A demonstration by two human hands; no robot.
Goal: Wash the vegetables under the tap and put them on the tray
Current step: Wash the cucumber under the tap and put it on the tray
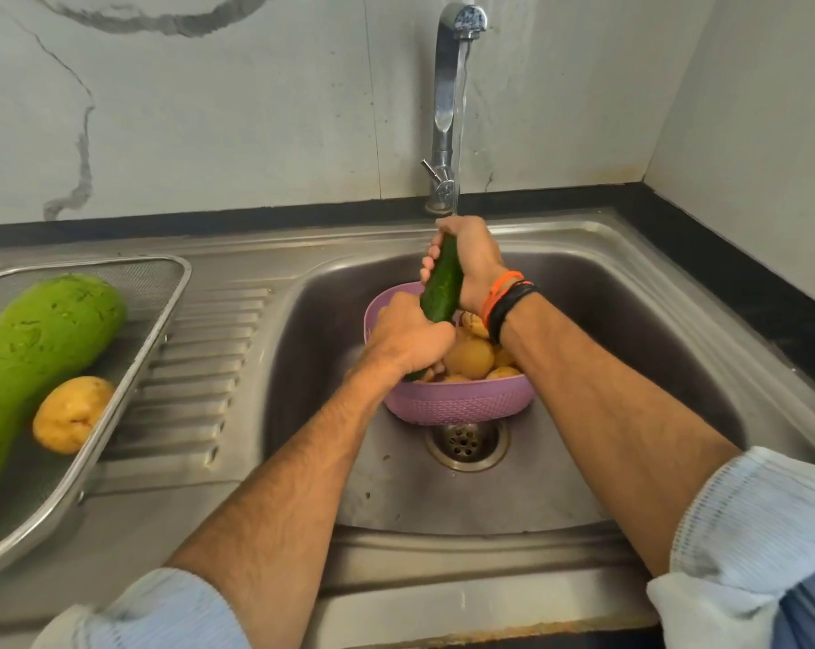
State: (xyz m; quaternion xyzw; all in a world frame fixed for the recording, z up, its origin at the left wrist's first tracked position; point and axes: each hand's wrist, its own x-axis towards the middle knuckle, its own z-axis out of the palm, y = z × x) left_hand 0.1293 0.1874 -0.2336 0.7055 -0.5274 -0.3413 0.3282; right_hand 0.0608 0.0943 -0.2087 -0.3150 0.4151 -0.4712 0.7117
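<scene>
Shiny steel sink [630, 292] fills the view, water running from the tap [448, 100]. Big green gourd [35, 363] and one potato [70, 414] lie on the tray [162, 292]. Left hand [408, 337] and right hand [471, 255] both wrap around a cucumber [443, 283] above the pink basket [457, 400].

dark green cucumber [441, 283]: tilted under running tap stream, over basin | yellow-brown potatoes [471, 357]: heaped in pink plastic colander | steel mesh tray [167, 292]: bears large green gourd [31, 348], one potato [70, 413]

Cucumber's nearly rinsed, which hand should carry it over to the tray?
Probably the left hand: it already grips the cucumber, and the tray lies on its side; the right hand would cross over.
</scene>
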